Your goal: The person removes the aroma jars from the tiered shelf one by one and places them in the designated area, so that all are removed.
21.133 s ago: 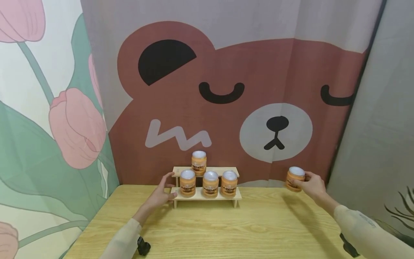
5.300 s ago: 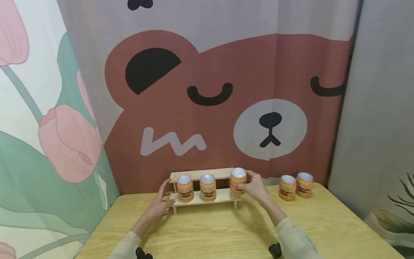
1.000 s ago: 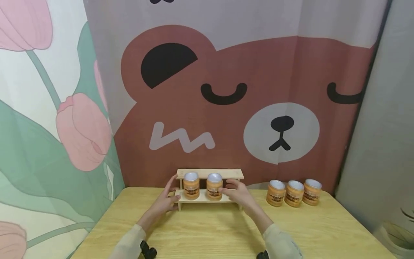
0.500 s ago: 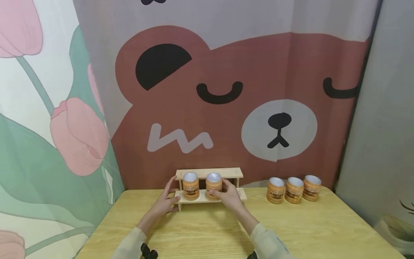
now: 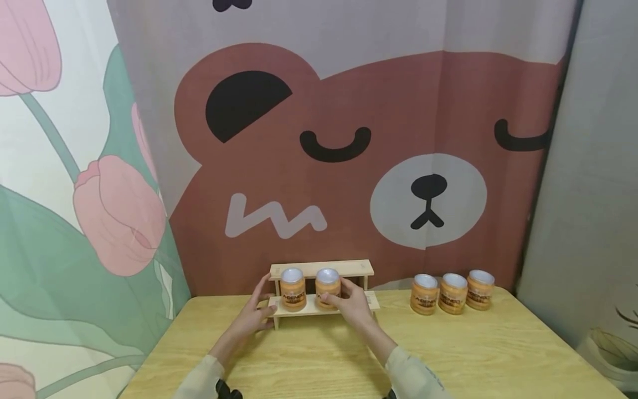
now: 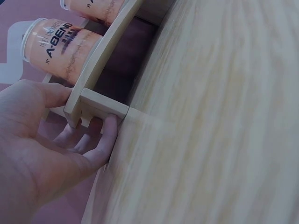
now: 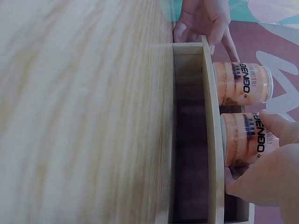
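A two-tier wooden rack (image 5: 299, 313) stands on the table with two orange cans on its lower step. My left hand (image 5: 253, 311) grips the rack's left end; in the left wrist view its thumb lies on the step board and its fingers curl by the leg. Nearest to it is the left can (image 5: 293, 291), upright and untouched. Around the right can (image 5: 327, 282) my right hand (image 5: 355, 305) has its thumb in front and fingers at the right side. The right wrist view shows this can (image 7: 243, 140) at the step board, its base right at the wood.
Three more orange cans, the nearest one (image 5: 423, 296) among them, stand in a row on the wooden table (image 5: 309, 360) to the right. Behind the rack hangs a curtain (image 5: 349, 210) with a bear print. A potted plant (image 5: 615, 354) is beyond the right edge.
Since the oldest frame, the upper step's can is gone and the row at right has grown to three. Over the last second my right hand has closed around the right can; my left stays put.
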Tool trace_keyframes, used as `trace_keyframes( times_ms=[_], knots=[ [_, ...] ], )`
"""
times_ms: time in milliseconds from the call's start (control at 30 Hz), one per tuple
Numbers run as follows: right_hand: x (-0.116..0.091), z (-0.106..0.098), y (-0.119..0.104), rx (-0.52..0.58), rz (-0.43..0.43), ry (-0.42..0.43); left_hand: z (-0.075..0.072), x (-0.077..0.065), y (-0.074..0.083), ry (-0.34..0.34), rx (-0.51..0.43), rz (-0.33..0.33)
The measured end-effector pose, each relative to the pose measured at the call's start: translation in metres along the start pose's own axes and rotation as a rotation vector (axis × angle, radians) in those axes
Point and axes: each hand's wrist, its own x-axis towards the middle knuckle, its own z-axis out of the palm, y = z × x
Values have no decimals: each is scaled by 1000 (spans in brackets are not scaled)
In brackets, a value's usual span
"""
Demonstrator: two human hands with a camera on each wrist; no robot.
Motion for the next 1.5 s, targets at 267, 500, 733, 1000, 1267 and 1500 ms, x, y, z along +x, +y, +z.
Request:
trace_keyframes(
  times_ms=[267,500,733,1000,1267,1500],
  knots=[
    [-5,-7,0,11,6,-14,6,1,0,-6,-18,-23],
    [-5,-10,-2,16,-4,-1,7,-1,1,23,-5,-31],
    [-4,-14,-12,48,-15,1,5,-1,1,27,-9,-35],
    [-2,-25,-25,77,3,-17,5,-3,4,26,7,-27],
    [-2,-34,-29,73,15,-33,3,-2,6,39,6,-47],
    [1,-47,-34,74,-3,1,3,-1,5,36,-2,-37]
  ],
)
